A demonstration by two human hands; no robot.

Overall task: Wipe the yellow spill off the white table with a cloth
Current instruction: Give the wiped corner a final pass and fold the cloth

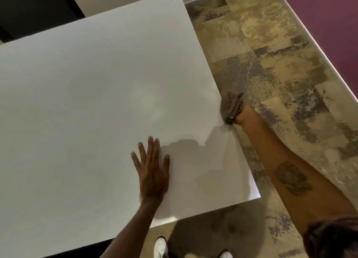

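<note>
The white table [96,106] fills the left and middle of the view. I see no yellow spill on its surface, only faint pale smears near its middle. My left hand [152,170] lies flat on the tabletop near the front edge, fingers spread, holding nothing. My right hand [241,114] is closed around a bunched grey-brown cloth [230,107] right at the table's right edge, just past the surface and over the floor.
A mottled tan and grey carpet [271,64] lies to the right of the table and in front of it. A purple wall [333,25] with a pale baseboard runs along the far right. White shoes [160,247] show below the table's front edge.
</note>
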